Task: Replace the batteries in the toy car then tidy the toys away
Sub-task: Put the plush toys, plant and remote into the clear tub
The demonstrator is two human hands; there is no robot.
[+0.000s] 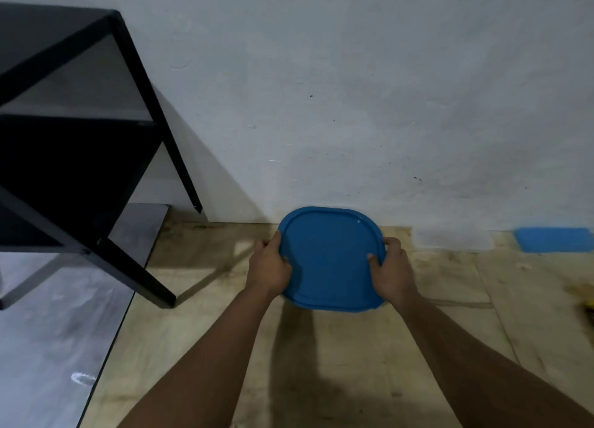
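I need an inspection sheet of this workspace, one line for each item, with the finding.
Surface: light wooden floor meeting a grey floor at left.
Job's things: blue lid, held by its two sides; whether a box is under it cannot be told.
Clutter: clear container and blue patch by the wall; blurred yellow object.
Grippers: left hand and right hand grip the lid.
Cables: nothing seen.
Surroundings: black metal table, white wall.
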